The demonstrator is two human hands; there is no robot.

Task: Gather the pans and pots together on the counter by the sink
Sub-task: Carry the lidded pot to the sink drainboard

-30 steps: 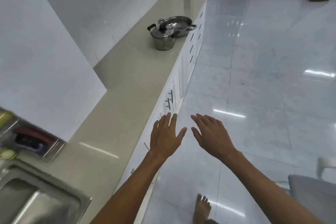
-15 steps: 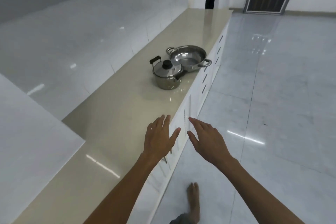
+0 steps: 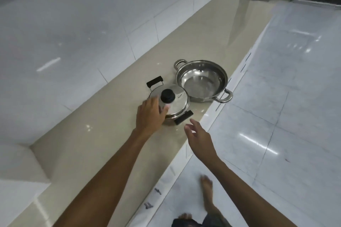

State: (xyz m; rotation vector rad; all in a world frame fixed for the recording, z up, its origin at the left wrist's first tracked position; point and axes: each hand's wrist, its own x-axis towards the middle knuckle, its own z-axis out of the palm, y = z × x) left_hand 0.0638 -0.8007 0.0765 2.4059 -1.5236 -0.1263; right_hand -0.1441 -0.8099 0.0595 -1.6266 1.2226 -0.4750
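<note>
The beige tabletop (image 3: 114,134) is running from the lower left of the frame up to the upper right, and it is carrying both of the task's things at the centre; the wide steel pan (image 3: 202,79) is sitting open and empty just right of centre, near the front edge, and the smaller lidded pot (image 3: 173,104) is standing just beside it on its lower left, close enough that I cannot tell whether they are touching. No sink is showing in this frame, so you are likely facing a carry back along the counter.

Your left hand (image 3: 150,114) is spreading wide over the near side of the lid, fingers resting on or just above the steel, gripping nothing yet; your right hand (image 3: 198,134) is hovering open and empty just below the pot's near black handle (image 3: 183,117). To do this well, you are better off taking the two black side handles than pressing on the lid; the far handle (image 3: 155,80) is lying at the upper left of the pot. The lid looks loose, its black knob (image 3: 167,96) sitting at its centre, so keep the pot level while lifting.

The glossy white tiled wall (image 3: 73,33) is filling the upper left; the pale polished floor (image 3: 286,97) is filling the right, with your bare foot (image 3: 207,186) showing near the bottom.
</note>
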